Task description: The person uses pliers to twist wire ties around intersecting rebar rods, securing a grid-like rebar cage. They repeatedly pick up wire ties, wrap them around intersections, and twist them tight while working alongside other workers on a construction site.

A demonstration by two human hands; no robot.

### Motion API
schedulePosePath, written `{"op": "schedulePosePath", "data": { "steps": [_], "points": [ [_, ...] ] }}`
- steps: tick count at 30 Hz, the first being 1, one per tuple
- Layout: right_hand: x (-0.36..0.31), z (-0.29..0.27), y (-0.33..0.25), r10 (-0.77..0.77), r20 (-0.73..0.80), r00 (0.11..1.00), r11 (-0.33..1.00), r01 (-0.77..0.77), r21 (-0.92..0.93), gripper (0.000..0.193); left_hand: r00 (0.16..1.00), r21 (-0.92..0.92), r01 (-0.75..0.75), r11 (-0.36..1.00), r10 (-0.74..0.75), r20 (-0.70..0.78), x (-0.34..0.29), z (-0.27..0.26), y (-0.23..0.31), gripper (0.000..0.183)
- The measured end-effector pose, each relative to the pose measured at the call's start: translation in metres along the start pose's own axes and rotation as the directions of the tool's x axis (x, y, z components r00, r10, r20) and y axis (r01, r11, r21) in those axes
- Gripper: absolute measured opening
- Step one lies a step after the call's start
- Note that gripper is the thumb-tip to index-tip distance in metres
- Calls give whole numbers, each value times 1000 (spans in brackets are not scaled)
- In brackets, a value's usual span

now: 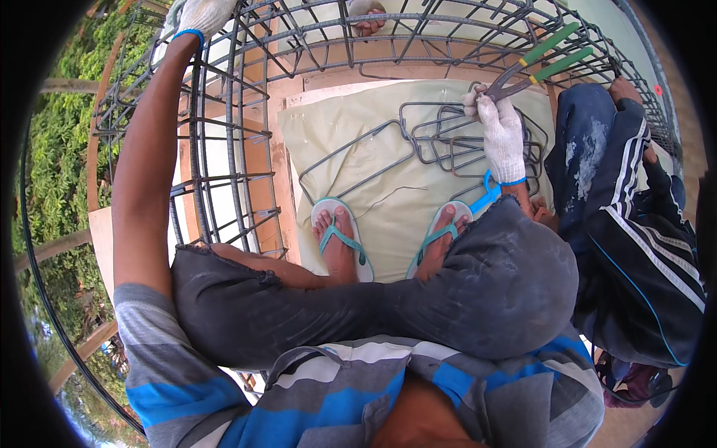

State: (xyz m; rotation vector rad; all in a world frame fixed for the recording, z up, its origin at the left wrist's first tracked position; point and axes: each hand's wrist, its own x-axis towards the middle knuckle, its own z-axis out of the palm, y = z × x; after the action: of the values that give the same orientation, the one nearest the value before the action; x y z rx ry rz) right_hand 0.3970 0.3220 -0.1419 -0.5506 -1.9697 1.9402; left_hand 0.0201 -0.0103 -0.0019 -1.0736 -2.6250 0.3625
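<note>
My right hand (500, 131), in a white knitted glove with a blue cuff, is closed around the jaw end of a pair of pincers (509, 82). Their two green handles spread up and away to the right. Below that hand, bent steel stirrups (455, 142) lie in an overlapping pile on a pale sheet (358, 112). Far to the left, my left hand (203, 16), gloved likewise, is at the top of the rebar cage (237, 127); its fingers are partly cut off by the picture's edge, so their grip is hidden.
The cage curves along the left and far sides. Another person's hand (367, 21) shows behind the far bars. Someone in dark striped clothes (627, 201) is close on my right. A blue strip (487, 196) is by my right knee. A loose wire (392, 196) lies between my sandalled feet.
</note>
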Motion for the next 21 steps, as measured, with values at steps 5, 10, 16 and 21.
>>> {"op": "schedulePosePath", "data": {
  "steps": [5,10,16,21],
  "points": [
    [-80,23,60,182,209,961,971,-143,-190,29,995,-149,82,985,-73,61,0,-14,10,49],
    [-112,23,64,516,601,610,849,-272,-453,35,997,-134,80,988,-80,4,-3,-11,8,50],
    [-105,11,60,705,671,229,692,-15,-722,50,993,-132,108,985,-101,54,-8,-30,18,51],
    [-93,9,71,786,574,231,559,133,-819,49,989,-165,144,976,-136,63,-7,-37,27,52]
  ]
}}
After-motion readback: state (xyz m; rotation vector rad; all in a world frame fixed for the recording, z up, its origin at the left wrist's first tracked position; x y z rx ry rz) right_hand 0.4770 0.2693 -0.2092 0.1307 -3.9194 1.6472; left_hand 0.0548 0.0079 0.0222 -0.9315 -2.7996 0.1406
